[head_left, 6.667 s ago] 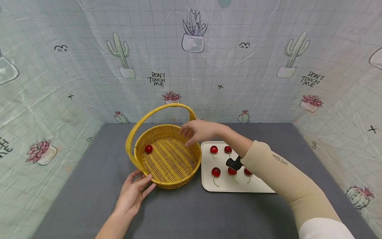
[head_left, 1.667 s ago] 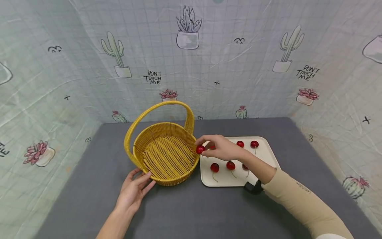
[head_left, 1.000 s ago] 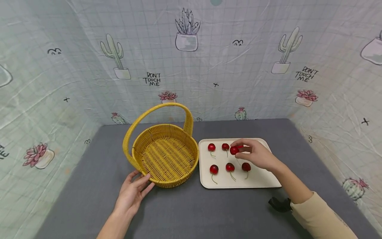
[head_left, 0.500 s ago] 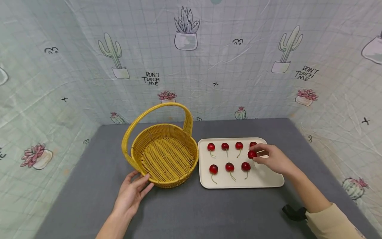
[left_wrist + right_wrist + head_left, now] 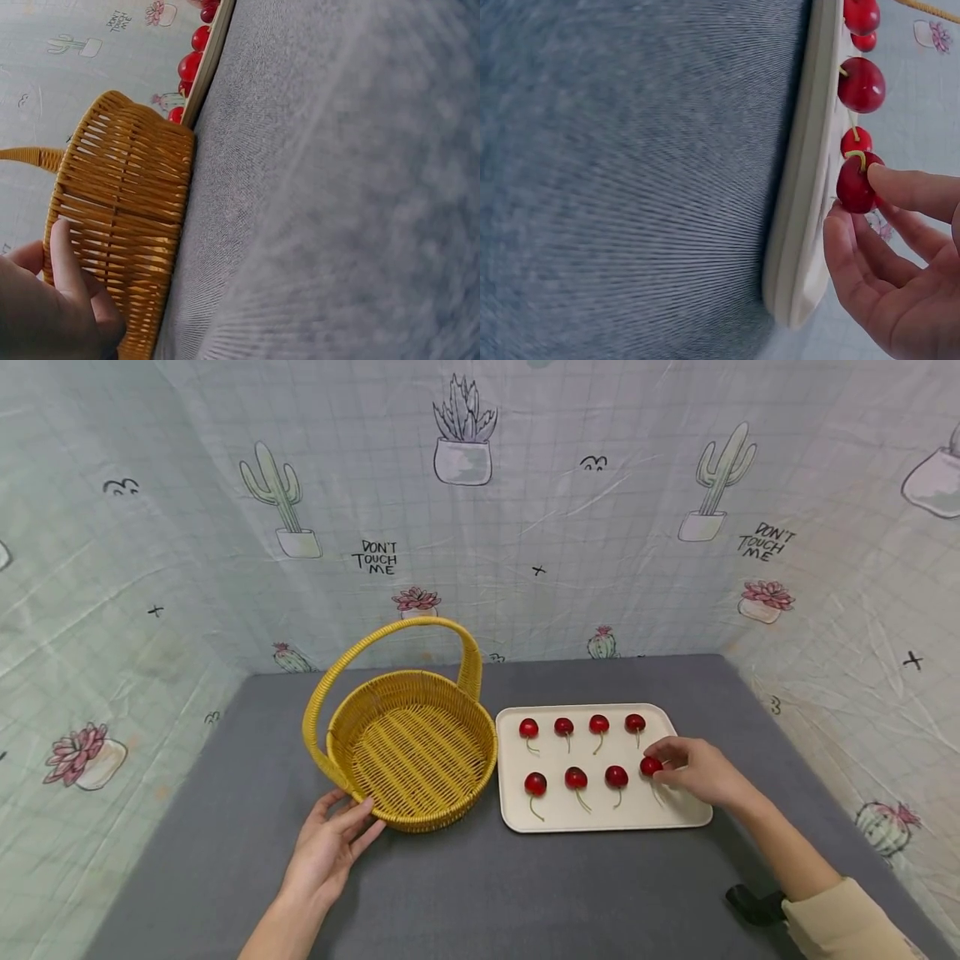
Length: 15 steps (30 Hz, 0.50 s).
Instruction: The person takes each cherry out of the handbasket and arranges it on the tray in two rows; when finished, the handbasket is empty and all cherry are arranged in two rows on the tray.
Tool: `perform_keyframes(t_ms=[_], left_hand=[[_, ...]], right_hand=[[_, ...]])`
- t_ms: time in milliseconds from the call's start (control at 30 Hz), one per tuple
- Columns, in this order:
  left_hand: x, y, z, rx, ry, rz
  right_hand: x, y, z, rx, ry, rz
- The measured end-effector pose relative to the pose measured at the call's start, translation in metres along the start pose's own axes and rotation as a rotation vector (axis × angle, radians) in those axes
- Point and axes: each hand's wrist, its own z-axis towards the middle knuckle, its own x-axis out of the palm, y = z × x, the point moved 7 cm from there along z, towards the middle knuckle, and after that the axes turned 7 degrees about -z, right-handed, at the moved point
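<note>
A round yellow wicker basket (image 5: 420, 752) with a tall arched handle stands left of centre on the table. My left hand (image 5: 327, 852) holds its near left rim; in the left wrist view, fingers (image 5: 66, 262) lie against the woven outer wall. To the right is a cream rectangular tray (image 5: 600, 818) bearing two rows of red cherries with green stems. My right hand (image 5: 697, 768) pinches a cherry (image 5: 650, 766) between thumb and fingertips at the right end of the near row. The right wrist view shows this cherry (image 5: 857, 184) at the tray's edge, stem toward the camera.
Several other cherries lie spaced apart on the tray, such as a far-row cherry (image 5: 634, 723) just behind the pinched one. The grey cloth-covered table (image 5: 480, 893) meets a printed cactus backdrop (image 5: 540, 527). A black device (image 5: 753, 906) sits at my right wrist.
A cherry seen earlier inside the basket is gone from it. My right hand has carried a cherry rightward from beside the basket to the tray's near right. The left hand stays at the rim.
</note>
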Motion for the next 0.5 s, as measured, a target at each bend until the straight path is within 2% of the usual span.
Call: perform_keyframes(t_ms=[300, 500], left_hand=[[-0.0035, 0.0019, -0.003, -0.012, -0.007, -0.014], [-0.0087, -0.0004, -0.0052, -0.023, -0.001, -0.007]], right_hand=[[0.0059, -0.0035, -0.0016, -0.016, -0.009, 0.031], [0.0073, -0.0021, -0.0039, -0.01, 0.02, 0.075]])
